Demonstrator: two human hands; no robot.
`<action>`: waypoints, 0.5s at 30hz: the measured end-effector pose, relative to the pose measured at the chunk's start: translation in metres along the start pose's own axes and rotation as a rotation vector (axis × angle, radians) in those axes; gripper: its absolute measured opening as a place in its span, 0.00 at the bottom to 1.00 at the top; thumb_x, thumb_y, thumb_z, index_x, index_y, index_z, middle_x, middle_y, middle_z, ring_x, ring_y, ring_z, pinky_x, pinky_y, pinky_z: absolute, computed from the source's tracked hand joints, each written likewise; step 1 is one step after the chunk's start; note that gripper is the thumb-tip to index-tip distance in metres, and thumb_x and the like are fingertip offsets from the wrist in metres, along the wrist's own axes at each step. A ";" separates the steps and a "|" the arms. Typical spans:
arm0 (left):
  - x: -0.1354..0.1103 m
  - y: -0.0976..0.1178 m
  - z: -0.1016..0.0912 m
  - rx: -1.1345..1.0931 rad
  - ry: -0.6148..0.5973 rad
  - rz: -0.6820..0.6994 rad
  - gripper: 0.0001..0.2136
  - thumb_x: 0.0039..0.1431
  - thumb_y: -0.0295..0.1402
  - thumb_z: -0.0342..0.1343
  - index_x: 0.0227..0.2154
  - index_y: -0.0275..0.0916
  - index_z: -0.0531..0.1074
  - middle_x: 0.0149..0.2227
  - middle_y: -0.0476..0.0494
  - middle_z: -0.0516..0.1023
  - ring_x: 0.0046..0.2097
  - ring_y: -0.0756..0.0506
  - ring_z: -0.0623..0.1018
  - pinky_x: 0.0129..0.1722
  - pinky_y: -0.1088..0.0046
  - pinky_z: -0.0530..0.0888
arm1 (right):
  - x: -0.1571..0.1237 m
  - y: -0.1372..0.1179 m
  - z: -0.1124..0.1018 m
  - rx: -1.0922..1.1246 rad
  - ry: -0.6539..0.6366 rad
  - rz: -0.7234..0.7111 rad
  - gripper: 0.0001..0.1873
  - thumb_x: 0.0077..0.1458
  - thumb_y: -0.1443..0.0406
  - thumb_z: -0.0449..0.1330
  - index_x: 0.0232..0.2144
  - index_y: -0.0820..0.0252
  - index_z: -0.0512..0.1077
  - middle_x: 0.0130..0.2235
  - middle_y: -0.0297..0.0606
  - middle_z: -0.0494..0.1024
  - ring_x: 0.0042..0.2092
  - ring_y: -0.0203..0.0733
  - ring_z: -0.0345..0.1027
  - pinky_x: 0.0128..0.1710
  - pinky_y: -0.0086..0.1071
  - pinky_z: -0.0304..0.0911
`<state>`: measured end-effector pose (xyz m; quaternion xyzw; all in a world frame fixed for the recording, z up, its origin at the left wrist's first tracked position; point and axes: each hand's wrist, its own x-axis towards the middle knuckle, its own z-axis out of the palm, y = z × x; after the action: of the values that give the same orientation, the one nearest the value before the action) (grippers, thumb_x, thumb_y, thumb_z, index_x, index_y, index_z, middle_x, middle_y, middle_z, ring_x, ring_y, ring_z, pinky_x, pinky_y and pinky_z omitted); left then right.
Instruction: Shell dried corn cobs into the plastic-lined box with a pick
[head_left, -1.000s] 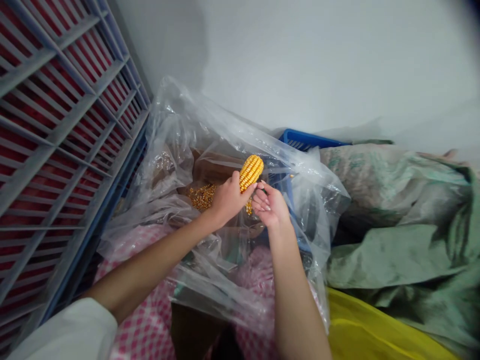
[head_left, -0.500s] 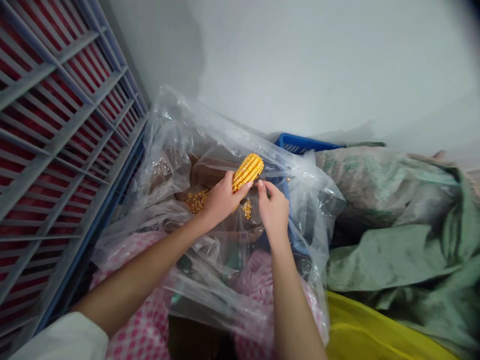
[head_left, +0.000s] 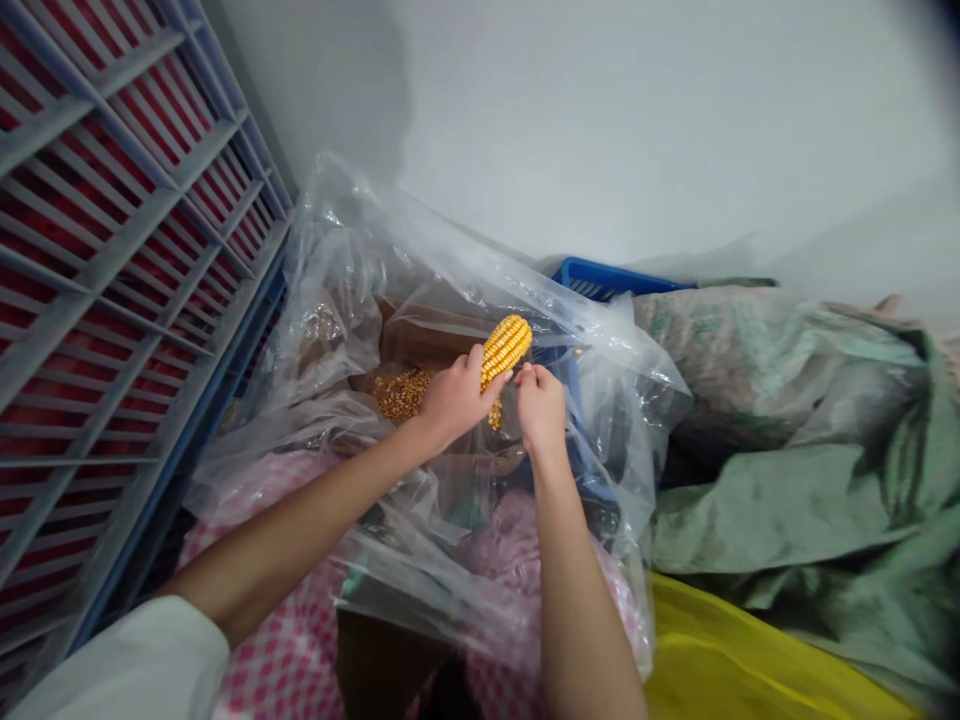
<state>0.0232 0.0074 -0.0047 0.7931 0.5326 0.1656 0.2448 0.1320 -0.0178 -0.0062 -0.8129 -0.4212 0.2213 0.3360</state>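
Note:
My left hand [head_left: 457,400] grips a yellow-orange corn cob [head_left: 507,349], covering its lower part. My right hand [head_left: 540,408] is close beside it, its fingertips bunched against the cob's side. Both hands are inside the mouth of a clear plastic bag [head_left: 337,260]. Loose corn kernels [head_left: 401,393] lie in a heap in the bag, just left of my left hand, and a few more show under the cob. The cob's lower end is hidden by my fingers.
A grey slatted rack [head_left: 112,250] with red behind it stands at the left. A blue plastic basket [head_left: 607,280] sits behind the bag, below a white wall [head_left: 600,120]. Green sacking [head_left: 780,490] lies at the right, above yellow plastic [head_left: 750,665]. Pink checked cloth [head_left: 277,660] lies below.
My right hand has moved in from below the cob, and its fingers have closed together against the cob's side. My left hand keeps its hold on the cob.

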 end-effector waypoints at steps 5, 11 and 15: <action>0.001 -0.006 -0.012 -0.142 -0.039 -0.085 0.19 0.58 0.48 0.39 0.39 0.38 0.62 0.34 0.38 0.76 0.36 0.41 0.76 0.31 0.72 0.66 | 0.000 -0.006 -0.005 -0.225 0.004 -0.184 0.13 0.57 0.63 0.44 0.26 0.58 0.64 0.20 0.31 0.62 0.22 0.34 0.48 0.25 0.28 0.41; 0.004 -0.015 -0.031 -0.526 -0.113 -0.127 0.21 0.55 0.51 0.42 0.34 0.37 0.67 0.34 0.43 0.75 0.35 0.46 0.74 0.33 0.72 0.68 | 0.003 -0.005 -0.014 -0.239 -0.063 -0.344 0.15 0.59 0.60 0.42 0.28 0.57 0.65 0.21 0.32 0.62 0.23 0.35 0.53 0.26 0.28 0.44; 0.011 -0.024 -0.048 -0.950 -0.393 -0.257 0.23 0.52 0.53 0.45 0.37 0.38 0.68 0.26 0.46 0.74 0.25 0.48 0.72 0.23 0.73 0.68 | 0.008 -0.001 -0.019 -0.168 -0.108 -0.430 0.16 0.60 0.59 0.41 0.28 0.56 0.65 0.21 0.31 0.62 0.25 0.36 0.56 0.28 0.27 0.48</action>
<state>-0.0160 0.0351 0.0216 0.5391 0.4359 0.2056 0.6907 0.1482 -0.0176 0.0074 -0.7166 -0.6188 0.1522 0.2835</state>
